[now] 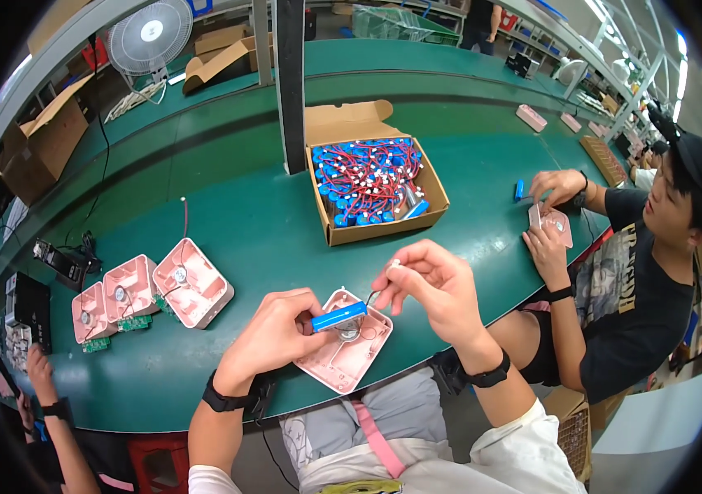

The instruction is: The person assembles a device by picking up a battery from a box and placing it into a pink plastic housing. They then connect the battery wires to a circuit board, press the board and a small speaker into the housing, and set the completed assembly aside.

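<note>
My left hand (pixel 278 331) is closed around one end of a blue cylindrical battery (pixel 339 317), tilted slightly up to the right. Just below it on the bench lies an open pink plastic housing (pixel 341 368) with a round metal speaker inside, partly covered by the battery. My right hand (pixel 440 290), raised to the right of the housing, pinches a thin wire lead (pixel 373 295) with a small white connector (pixel 394 263) at the fingertips. The lead runs down toward the battery's right end; where it joins is too small to make out.
An open cardboard box (pixel 384 228) of blue batteries with red leads stands ahead. Three pink housings (pixel 207 306) with green circuit boards (pixel 134 323) sit at left. A metal post (pixel 291 90) rises behind. To the right, a co-worker (pixel 651 280) handles another housing (pixel 561 228); another person's arm (pixel 58 428) shows lower left.
</note>
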Motion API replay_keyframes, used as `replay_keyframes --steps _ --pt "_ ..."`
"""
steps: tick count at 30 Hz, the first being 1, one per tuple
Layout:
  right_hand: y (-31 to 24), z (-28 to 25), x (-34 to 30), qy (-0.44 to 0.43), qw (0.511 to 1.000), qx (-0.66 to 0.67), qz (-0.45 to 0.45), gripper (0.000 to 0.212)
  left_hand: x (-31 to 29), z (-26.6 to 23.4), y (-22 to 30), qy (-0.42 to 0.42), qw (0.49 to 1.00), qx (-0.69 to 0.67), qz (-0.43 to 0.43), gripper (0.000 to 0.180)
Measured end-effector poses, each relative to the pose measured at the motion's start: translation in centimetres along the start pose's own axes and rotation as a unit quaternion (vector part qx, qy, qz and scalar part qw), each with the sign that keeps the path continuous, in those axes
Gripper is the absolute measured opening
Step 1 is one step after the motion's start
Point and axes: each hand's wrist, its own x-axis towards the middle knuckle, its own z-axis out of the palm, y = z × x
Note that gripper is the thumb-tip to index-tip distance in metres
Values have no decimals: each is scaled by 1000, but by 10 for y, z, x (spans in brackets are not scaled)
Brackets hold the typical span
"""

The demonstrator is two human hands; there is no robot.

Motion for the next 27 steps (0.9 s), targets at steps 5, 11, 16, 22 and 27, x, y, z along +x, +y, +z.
replay_keyframes --steps 5,11,16,22,27 --pt "-3 -19 5 32 999 -34 -9 9 11 -3 -1 7 999 -27 -44 19" --pt "3 -21 -4 40 998 -42 20 9 9 5 -2 13 1000 -23 -14 18" --pt "-14 -2 -3 -11 999 -36 18 10 12 9 2 41 999 1 12 18" --pt "8 37 -1 -63 917 -378 -111 8 7 7 -2 76 997 14 21 18" --pt "41 37 -11 -34 846 -497 -189 7 5 9 -3 69 997 -39 -16 16"
